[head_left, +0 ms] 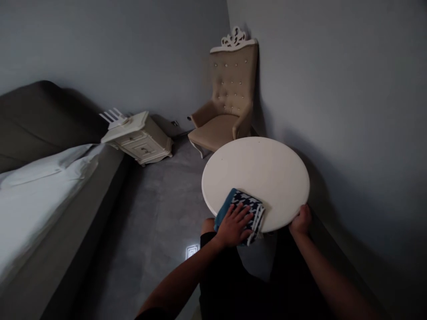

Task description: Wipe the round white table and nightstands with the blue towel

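In the lower centre of the frame, the person's dark-clad legs (220,284) are filling the nearest space, standing close against the round white bench. The left hand (235,224) is lying flat with fingers spread, pressing on a folded blue and houndstooth cloth (247,201), which is overhanging the bench's (263,171) near rim. The right hand (301,220), right of centre, is gripping that rim. The cloth could be slipping off or unfolding if the left palm were pushing it outward; the bench could be tipping if the right hand were pulling hard. Beyond, at left, a bed (71,222) is bordering the floor (160,195), and a nightstand (143,144) is standing past it. At upper centre, an armchair (222,129) is blocking the bench's far side.
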Motion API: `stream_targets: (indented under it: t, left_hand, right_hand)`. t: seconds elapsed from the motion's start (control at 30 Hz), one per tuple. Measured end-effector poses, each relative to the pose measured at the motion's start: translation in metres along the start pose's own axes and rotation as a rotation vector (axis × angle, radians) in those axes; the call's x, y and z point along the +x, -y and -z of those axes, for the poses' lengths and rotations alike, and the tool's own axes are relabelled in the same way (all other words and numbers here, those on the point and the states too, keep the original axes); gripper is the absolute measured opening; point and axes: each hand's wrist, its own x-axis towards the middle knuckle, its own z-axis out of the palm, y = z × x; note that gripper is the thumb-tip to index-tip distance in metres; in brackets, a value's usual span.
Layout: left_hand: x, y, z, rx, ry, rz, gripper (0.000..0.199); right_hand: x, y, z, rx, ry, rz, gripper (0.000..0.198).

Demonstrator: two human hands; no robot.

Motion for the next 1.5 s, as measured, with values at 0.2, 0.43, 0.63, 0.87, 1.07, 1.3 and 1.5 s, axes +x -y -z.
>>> stream_targets:
  t: [0.2,0.43,0.63,0.87,1.07,1.3,1.5]
  left_hand:
    - [-0.01,0.105,0.011,0.074,0.003,0.41,0.065]
    - [0.096,0.221,0.028,0.099,0.048,0.735,0.071]
    - [0.21,0.284,0.023,0.122,0.039,0.821,0.076]
    - [0.347,0.281,0.001,0.082,-0.001,0.719,0.077]
    - [0.438,0.205,-0.014,0.036,0.0,0.526,0.078]
    - [0.444,0.065,-0.027,-0.015,0.003,0.199,0.074]
    - [0.347,-0.026,-0.035,-0.058,-0.06,-0.114,0.072]
  right_hand:
    - [-0.003,0.003,-0.007,0.062,-0.079,-0.126,0.049]
    - [-0.002,0.003,-0.012,0.11,-0.084,-0.169,0.059]
    - [-0.003,-0.003,-0.013,0.077,-0.089,-0.19,0.059]
    - [-0.003,-0.01,-0.012,0.074,-0.087,-0.253,0.065]
    - [-0.004,-0.012,-0.013,0.163,-0.045,-0.225,0.064]
    - [0.002,-0.025,-0.01,-0.017,-0.082,-0.047,0.064]
    - [0.008,-0.029,-0.011,-0.093,-0.132,0.04,0.069]
